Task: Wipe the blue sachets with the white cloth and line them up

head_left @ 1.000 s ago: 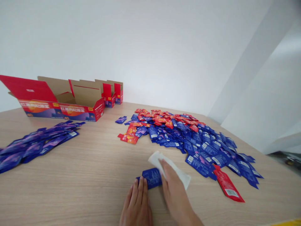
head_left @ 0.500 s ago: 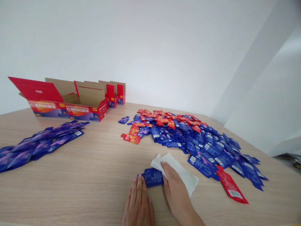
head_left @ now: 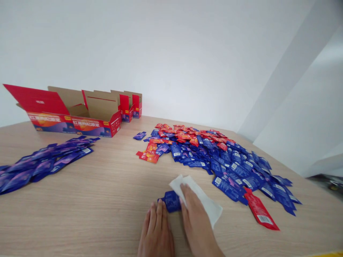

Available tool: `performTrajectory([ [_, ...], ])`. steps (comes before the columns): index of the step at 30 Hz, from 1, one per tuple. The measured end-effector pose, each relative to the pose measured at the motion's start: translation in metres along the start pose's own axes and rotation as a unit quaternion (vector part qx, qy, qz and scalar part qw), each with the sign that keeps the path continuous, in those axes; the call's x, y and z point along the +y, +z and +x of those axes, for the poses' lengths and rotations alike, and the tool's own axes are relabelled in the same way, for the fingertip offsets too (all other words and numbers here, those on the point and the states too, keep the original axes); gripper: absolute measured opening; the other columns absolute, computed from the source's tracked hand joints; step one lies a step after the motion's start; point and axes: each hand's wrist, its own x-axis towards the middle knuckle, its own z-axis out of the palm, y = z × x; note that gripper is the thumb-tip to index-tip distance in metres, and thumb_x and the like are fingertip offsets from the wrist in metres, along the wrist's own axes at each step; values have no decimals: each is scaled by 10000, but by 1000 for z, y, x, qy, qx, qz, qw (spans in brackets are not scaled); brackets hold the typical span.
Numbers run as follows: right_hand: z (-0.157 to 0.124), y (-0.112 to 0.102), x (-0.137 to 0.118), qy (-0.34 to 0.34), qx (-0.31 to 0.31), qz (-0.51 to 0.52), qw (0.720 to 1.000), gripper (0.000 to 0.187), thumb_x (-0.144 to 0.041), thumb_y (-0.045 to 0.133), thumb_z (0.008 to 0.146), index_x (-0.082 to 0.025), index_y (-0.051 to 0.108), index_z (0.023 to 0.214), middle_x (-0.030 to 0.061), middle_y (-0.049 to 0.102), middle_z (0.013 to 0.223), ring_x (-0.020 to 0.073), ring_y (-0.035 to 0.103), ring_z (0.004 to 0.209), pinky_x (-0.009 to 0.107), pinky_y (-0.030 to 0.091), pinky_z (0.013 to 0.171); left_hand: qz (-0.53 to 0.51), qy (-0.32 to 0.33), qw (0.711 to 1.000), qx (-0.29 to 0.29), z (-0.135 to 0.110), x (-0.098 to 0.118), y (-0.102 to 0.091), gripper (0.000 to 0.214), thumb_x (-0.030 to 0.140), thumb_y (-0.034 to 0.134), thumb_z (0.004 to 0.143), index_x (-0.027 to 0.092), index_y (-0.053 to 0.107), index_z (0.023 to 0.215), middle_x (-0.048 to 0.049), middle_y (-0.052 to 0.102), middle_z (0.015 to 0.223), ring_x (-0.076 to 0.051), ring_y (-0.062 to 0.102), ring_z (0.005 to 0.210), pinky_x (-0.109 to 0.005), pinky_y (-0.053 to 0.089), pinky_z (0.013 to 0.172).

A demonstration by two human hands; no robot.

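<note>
Left hand (head_left: pixel 157 230) touches pouch (head_left: pixel 172 202) — right hand (head_left: pixel 197 222) holds cloth (head_left: pixel 208 204).

This place looks like a plain workroom; whether it belongs to a shop or an office, I cannot tell. The signs are open printed cartons (head_left: pixel 85 125), a large heap of red and blue sachets (head_left: pixel 214 153) on a wood-grained table (head_left: pixel 112 203), and a white wall (head_left: pixel 177 60) behind.

On table (head_left: pixel 115 200): open cartons (head_left: pixel 93 125); pouch row (head_left: pixel 50 162); pouch heap (head_left: pixel 206 151); blue pouch (head_left: pixel 173 202)
</note>
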Motion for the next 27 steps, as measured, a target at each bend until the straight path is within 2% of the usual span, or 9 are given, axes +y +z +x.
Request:
performTrajectory([
  [2,-5,9,-10,-59,-38,32,997,561,-129,458,981,-191,508,1537,87,500,1578,254,499,1446,462,467,1179,-4,22,1000,-9,-3,-2,2,592,216,543,806,141,591,1391,-110,656,1392,-294,568,1308,-414,476,1063],
  [4,-7,8,-7,-74,-62,46,994,581,-74,446,946,-190,549,1505,80,523,1561,242,513,1435,451,465,1181,-4,24,1000,-18,-5,-4,3,601,217,540,808,154,582,1404,-103,648,1406,-284,554,1329,-408,471,1074],
  [8,-4,-13,27,17,-19,-6,1000,502,-148,419,999,-97,572,1475,174,544,1530,305,519,1427,538,418,1200,-2,-10,1000,-13,-4,-1,2,645,212,549,803,92,539,1437,-118,580,1492,-291,511,1376,-389,463,1081],
  [11,-3,-11,31,51,16,-28,998,486,-243,420,1044,-78,563,1479,203,548,1518,325,529,1416,551,432,1185,-16,-18,1000,-7,-3,2,4,679,216,553,793,75,514,1456,-136,587,1478,-314,504,1379,-416,459,1088],
  [14,-6,9,15,-33,-13,18,999,512,-156,460,996,-199,562,1496,96,529,1554,265,518,1430,485,457,1184,-22,-4,1000,-1,-4,1,6,638,224,558,794,103,563,1420,-134,644,1402,-309,538,1339,-416,469,1072],
  [16,-7,12,14,-69,-32,38,996,573,-90,471,939,-238,578,1482,55,533,1556,240,523,1427,464,451,1192,-19,2,1000,-4,-4,-2,6,612,221,563,790,105,592,1391,-130,648,1398,-304,548,1328,-409,470,1069],
  [22,-3,-21,42,85,41,-15,995,504,-259,405,1034,-63,580,1464,215,574,1493,333,551,1398,544,437,1185,-4,-7,1000,10,-1,-1,7,566,266,557,814,86,624,1346,-108,633,1429,-295,556,1315,-381,469,1059],
  [24,-5,-14,30,45,36,18,998,510,-249,406,1040,-118,530,1517,161,531,1547,303,517,1430,518,437,1192,3,-6,1000,10,-2,1,9,545,265,556,814,100,640,1326,-107,653,1399,-296,573,1294,-393,478,1048],
  [27,-8,1,10,-72,-42,73,994,578,-113,463,962,-262,544,1514,37,526,1564,242,516,1434,451,449,1195,8,13,1000,-2,-4,0,10,506,242,557,805,129,670,1286,-100,697,1317,-289,594,1261,-402,484,1046],
])
